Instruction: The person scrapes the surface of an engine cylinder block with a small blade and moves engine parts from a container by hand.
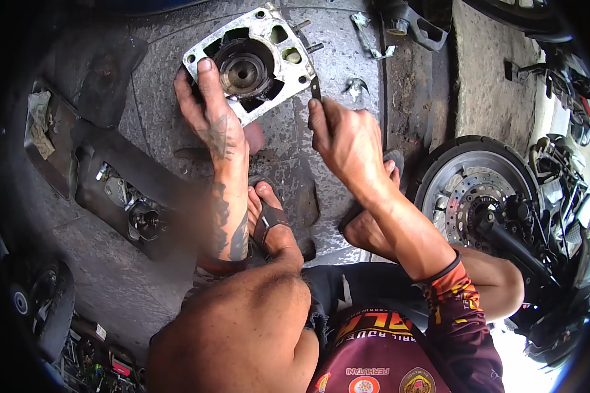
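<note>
My bare knee (242, 321), nearest. Metal casting (284, 71), beyond my feet (279, 238): probably heavy, rigid, slick; best gripped by outer walls. Left hand (213, 116): thumb and fingers clamping its side. Right hand (347, 136): fingers pinching a dark tool (316, 88) at its edge.

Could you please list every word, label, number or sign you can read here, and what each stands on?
"PERHUTANI": upside down on the maroon shirt.
Too blurred or folded to read surely: the shirt's large yellow letters, the small lettering around them, its round badge and the sleeve lettering.
None readable on the metal part.
</note>
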Demonstrator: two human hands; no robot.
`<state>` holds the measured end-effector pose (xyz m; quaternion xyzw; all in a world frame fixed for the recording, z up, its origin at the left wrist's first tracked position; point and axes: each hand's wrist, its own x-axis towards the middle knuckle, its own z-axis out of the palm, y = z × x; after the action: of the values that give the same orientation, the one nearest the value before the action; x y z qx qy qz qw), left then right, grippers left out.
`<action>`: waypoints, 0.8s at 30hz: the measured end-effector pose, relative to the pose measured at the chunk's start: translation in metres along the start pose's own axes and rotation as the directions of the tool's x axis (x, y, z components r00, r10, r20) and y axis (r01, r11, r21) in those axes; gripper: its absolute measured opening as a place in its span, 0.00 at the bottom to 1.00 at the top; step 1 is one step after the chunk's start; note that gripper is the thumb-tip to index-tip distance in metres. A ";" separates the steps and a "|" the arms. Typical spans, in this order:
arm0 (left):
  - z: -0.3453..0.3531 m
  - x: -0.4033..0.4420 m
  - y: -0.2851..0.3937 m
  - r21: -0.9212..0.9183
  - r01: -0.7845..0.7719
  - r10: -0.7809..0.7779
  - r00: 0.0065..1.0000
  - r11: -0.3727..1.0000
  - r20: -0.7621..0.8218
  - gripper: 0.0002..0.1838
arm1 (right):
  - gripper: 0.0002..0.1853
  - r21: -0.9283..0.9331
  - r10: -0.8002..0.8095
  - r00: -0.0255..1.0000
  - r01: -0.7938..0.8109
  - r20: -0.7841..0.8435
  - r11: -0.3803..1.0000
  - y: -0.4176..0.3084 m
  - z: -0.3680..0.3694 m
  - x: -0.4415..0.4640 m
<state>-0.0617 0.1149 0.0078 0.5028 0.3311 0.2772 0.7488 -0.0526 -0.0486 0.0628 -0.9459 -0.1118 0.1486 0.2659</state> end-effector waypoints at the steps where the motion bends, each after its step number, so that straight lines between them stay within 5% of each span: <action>1: 0.002 -0.001 0.001 -0.003 0.001 -0.001 1.000 1.000 0.002 0.25 | 0.17 -0.053 -0.048 0.999 0.050 0.023 0.997 -0.001 0.000 -0.003; 5: 0.001 0.001 0.001 -0.017 -0.009 0.009 1.000 1.000 -0.001 0.25 | 0.15 0.064 -0.008 1.000 0.008 0.009 0.998 0.006 -0.016 0.007; 7: -0.001 -0.001 0.001 -0.002 -0.012 0.012 1.000 1.000 0.002 0.24 | 0.17 -0.166 -0.091 0.994 0.100 0.057 0.981 -0.001 -0.028 0.015; 13: -0.001 0.001 0.000 0.007 -0.019 0.019 1.000 1.000 0.009 0.24 | 0.13 -0.100 -0.061 0.996 0.067 0.065 0.993 -0.010 -0.034 0.032; 15: 0.000 0.001 0.001 0.001 -0.031 0.031 1.000 1.000 0.005 0.24 | 0.10 -0.058 -0.398 0.907 0.394 -0.139 0.917 -0.001 -0.028 0.033; 19: 0.000 -0.001 0.003 0.001 -0.010 0.010 1.000 1.000 0.005 0.25 | 0.07 -0.023 -0.304 0.945 0.304 -0.121 0.953 0.008 -0.025 0.037; 24: -0.001 0.002 -0.001 -0.037 0.002 -0.001 1.000 0.999 0.014 0.26 | 0.12 -0.087 -0.386 0.915 0.378 -0.120 0.922 0.009 -0.025 0.041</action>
<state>-0.0614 0.1168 0.0065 0.4904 0.3209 0.2791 0.7607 -0.0046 -0.0563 0.0694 -0.9215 -0.2808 0.0260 0.2673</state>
